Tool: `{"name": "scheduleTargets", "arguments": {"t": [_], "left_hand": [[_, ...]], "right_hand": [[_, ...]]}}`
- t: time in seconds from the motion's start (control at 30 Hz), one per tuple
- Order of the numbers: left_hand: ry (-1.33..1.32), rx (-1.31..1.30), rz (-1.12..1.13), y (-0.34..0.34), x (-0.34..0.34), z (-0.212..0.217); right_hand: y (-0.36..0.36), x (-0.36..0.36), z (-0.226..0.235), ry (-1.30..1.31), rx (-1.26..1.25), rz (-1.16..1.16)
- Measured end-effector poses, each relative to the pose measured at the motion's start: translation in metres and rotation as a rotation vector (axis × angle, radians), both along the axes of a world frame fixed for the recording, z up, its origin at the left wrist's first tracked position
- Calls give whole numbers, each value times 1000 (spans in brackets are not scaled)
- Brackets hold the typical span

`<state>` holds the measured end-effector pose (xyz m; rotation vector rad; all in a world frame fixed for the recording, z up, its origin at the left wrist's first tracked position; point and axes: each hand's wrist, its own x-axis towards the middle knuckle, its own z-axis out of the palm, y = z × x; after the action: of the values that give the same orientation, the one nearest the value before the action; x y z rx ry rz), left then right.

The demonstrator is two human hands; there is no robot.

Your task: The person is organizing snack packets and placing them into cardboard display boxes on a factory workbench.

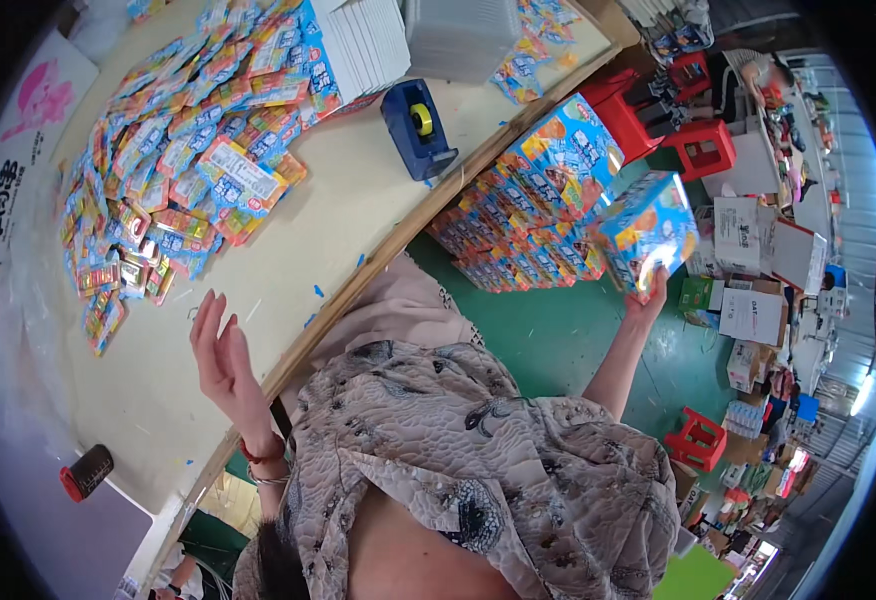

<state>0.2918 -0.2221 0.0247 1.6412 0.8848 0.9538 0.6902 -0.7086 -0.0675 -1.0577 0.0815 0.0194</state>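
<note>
My right hand [646,295] grips the lower end of a blue printed box [648,232] with fruit pictures, held up off to the right beside the table. Just behind it rises a stack of like boxes [528,215] on the green floor. My left hand [222,362] is over the table's near part, palm turned inward, fingers stretched and nothing in them. Nearest to it lies a large heap of small colourful packets [183,170] on the cream tabletop [333,200]. Their contents are partly visible through clear windows.
A dark blue tape dispenser [418,130] stands near the table edge. Behind it are flat white cartons [368,45] and a grey plastic bin [461,38]. A dark cup with a red end [86,473] lies at the left. Red stools [700,150] and stacked cartons [753,315] fill the right.
</note>
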Motion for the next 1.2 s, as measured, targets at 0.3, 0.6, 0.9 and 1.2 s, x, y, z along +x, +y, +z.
{"name": "scheduleTargets", "arguments": {"t": [0.3,0.6,0.9,1.2], "left_hand": [[-12,-30,28,3,23,-3],[-55,-111,-6,2,20,-16],[-64,-127,12,3,10,-25],[50,43,-15,-5,0,-25]], "right_hand": [[28,26,-26,229,-21,139],[17,42,-4,348,-1431,-107],[296,19,101,-779,-982,-28],[585,-18,62,-1111,-1515,474]]}}
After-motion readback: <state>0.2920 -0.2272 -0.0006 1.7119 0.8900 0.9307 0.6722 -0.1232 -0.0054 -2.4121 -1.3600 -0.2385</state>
